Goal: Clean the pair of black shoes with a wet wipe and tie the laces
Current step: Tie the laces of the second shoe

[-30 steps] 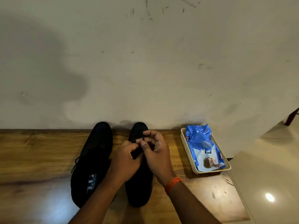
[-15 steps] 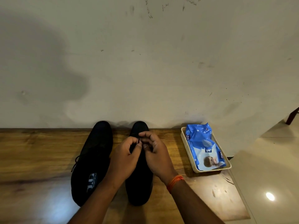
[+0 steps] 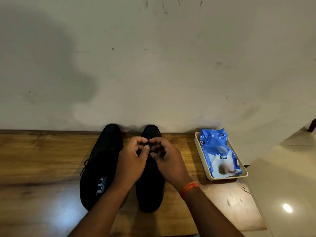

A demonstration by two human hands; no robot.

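My left hand and right hand curl over the right shoe, apparently pinching its laces to knot them, though black hides them. Left shoe waits at nine o'clock; wipes at three.

A home, likely: scuffed painted wall, wooden bench, glossy tiled floor.
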